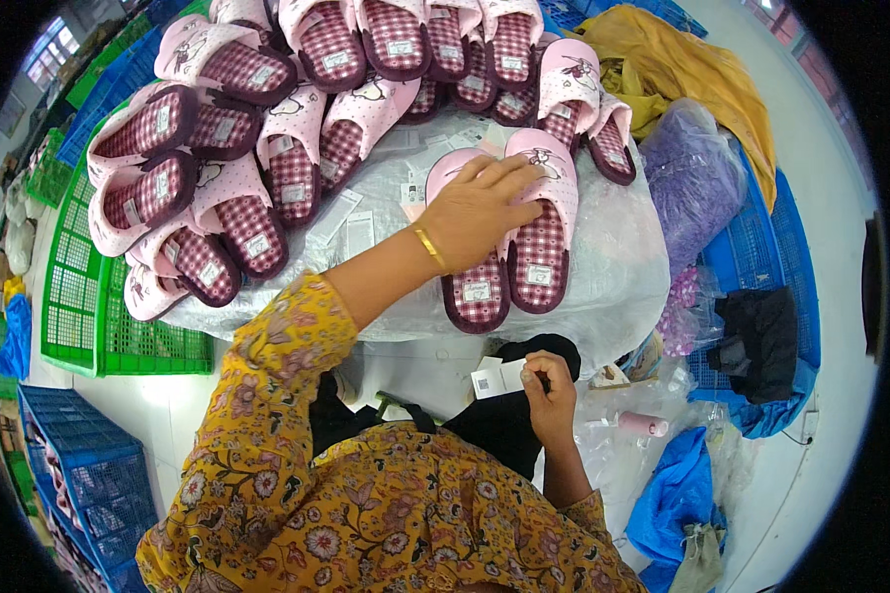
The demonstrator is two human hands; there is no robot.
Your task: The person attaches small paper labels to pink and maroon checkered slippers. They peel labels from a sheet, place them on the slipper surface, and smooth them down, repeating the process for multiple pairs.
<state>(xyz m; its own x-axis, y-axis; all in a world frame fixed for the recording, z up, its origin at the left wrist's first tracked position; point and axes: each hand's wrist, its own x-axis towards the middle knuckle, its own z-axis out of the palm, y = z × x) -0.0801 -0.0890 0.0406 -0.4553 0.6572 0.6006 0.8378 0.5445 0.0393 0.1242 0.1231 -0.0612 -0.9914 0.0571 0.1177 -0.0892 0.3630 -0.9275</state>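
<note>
A pair of pink slippers with burgundy checked insoles point(539, 262) lies on a plastic-covered surface point(603, 287) in front of me. My left hand point(480, 212) rests across their uppers, palm down with its fingers spread. The thumb lies by the opening of the right slipper. Lower down, near my lap, my right hand point(551, 393) pinches a small white paper tag point(499, 380) between thumb and fingers. Part of the tag is behind the fingers. Several loose white tags point(360, 231) lie on the plastic to the left of the pair.
Several more pink slippers point(292, 178) are heaped along the far and left sides. Green crates point(74, 267) and a blue crate point(94, 474) stand at left. At right are a purple plastic-wrapped bundle point(692, 168), yellow cloth point(702, 69), blue crates point(796, 267) and a blue bag point(672, 504).
</note>
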